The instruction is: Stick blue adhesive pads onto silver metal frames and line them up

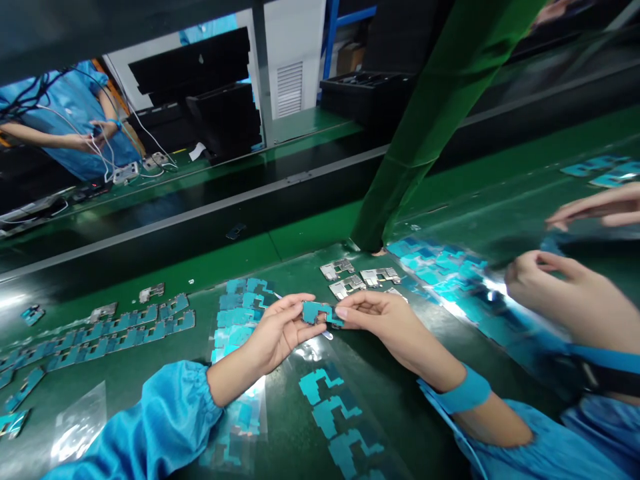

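Note:
Between my two hands is a small circuit board (316, 311) with a blue film on its face. My left hand (280, 333) pinches its left end between thumb and fingers. At the right end, the thumb and fingertips of my right hand (383, 323) are closed on the same board. A thin white-tipped tool (327, 335) shows partly behind the hands. Below them lies a clear sheet with blue cut-out film pieces (333, 417), and another sheet of such films (237, 320) is by my left wrist. Several bare silvery boards (347, 285) lie just beyond my right hand.
Rows of blue-covered boards (120, 333) lie at the left, near a clear plastic bag (80, 423). A green-wrapped post (425, 120) rises behind the boards. At the right a co-worker's hands (570, 287) work over more blue film sheets (440, 267). Another person (75, 127) stands across the conveyor.

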The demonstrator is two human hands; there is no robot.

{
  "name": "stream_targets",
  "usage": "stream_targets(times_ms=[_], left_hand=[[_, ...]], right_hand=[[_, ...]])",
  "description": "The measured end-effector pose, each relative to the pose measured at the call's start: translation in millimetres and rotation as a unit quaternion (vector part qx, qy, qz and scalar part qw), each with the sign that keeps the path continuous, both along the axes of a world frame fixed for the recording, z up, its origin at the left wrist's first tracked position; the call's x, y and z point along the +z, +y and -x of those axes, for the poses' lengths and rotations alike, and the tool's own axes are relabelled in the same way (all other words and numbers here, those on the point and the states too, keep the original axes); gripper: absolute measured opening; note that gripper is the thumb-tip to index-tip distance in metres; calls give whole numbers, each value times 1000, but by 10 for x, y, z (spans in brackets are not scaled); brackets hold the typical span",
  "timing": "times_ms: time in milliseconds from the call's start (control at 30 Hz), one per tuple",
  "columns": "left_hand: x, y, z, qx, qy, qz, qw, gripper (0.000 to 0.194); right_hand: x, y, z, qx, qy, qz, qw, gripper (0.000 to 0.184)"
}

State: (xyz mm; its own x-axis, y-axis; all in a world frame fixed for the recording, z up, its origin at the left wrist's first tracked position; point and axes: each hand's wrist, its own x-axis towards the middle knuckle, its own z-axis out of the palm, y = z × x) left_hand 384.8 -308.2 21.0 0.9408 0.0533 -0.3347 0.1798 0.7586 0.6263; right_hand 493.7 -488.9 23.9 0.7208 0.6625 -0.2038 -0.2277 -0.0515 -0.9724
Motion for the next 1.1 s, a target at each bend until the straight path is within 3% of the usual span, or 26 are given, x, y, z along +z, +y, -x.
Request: stream_targets(times_ms=[267, 667, 1100], left_hand=[[-23, 8, -3, -1, -2, 0, 1000, 18], [20, 3, 2, 0, 6, -14, 1000, 21], [13, -14, -10, 0, 7, -33, 999, 25]], right_hand=[[-16, 17, -2, 0, 3, -10, 1000, 39], [122, 35, 24, -7, 10, 4, 1000, 49], [106, 32, 25, -19, 13, 8, 1000, 50]])
